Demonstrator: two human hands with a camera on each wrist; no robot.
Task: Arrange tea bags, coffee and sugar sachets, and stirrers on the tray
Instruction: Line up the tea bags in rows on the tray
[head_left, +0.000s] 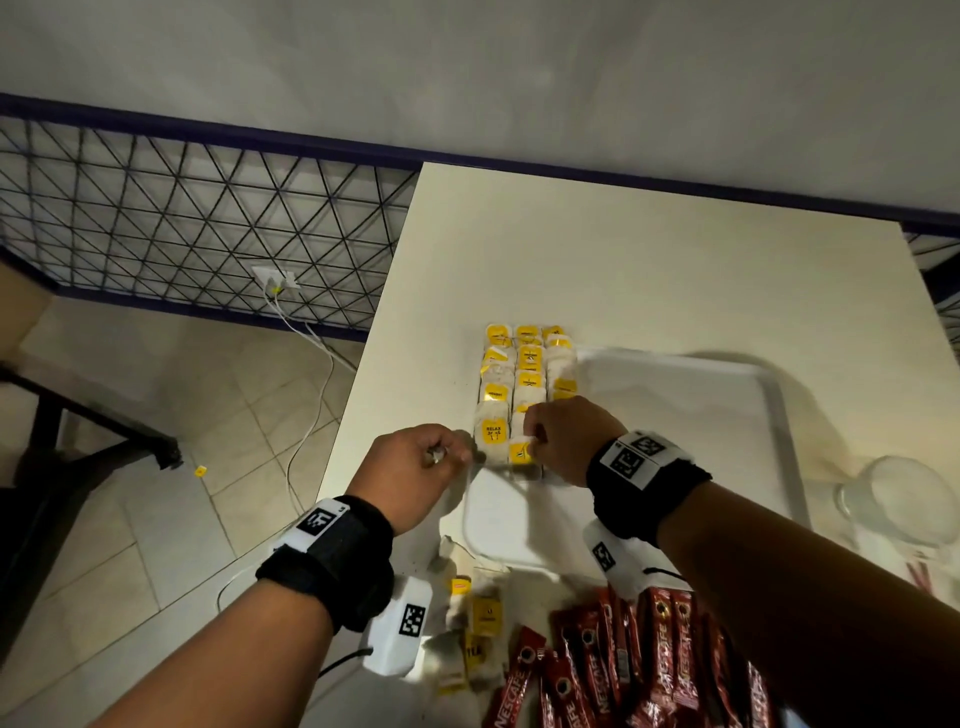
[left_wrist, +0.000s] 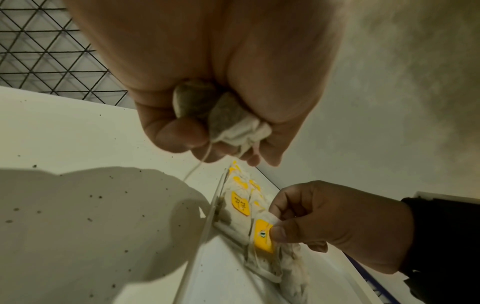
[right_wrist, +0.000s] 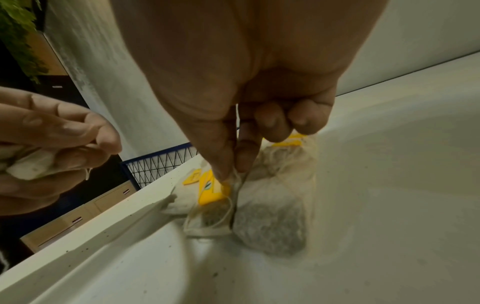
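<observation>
Right hand (head_left: 558, 441) pinching a white paper tea bag with yellow tag (right_wrist: 211, 193) in the rows at the left edge of the white plastic tray (head_left: 779, 415); left hand (head_left: 415, 467) clutching spare tea bags (left_wrist: 221, 115) above the counter (head_left: 623, 249). Risk: dangling string snagging, rows disturbed.

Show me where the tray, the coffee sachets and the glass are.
white tray (head_left: 779, 415), head view, on its bare right rim.
Nescafe coffee sachets (head_left: 660, 649), head view, middle of the red pile on the table's near edge.
glass (head_left: 904, 499), head view, on its clear wall, right of the tray.
</observation>
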